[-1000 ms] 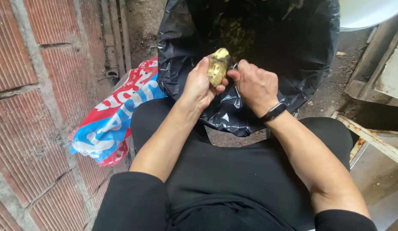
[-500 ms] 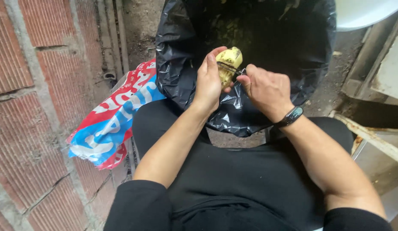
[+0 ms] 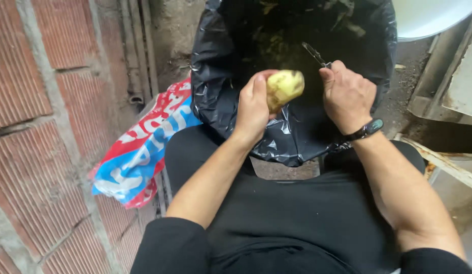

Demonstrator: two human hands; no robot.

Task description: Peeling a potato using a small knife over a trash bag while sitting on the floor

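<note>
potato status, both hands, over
Left hand shut on potato, half peeled. Right hand shut on peeler, blade clear of it. Black bag open below.

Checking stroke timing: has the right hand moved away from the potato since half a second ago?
Yes. The right hand with its peeler has swung right, off the potato, judged against the black bag rim. A gap now separates them.

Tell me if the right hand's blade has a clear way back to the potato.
Probably yes. The right hand holds the blade just beside the potato in the left hand, over the bag; only open air lies between.
</note>
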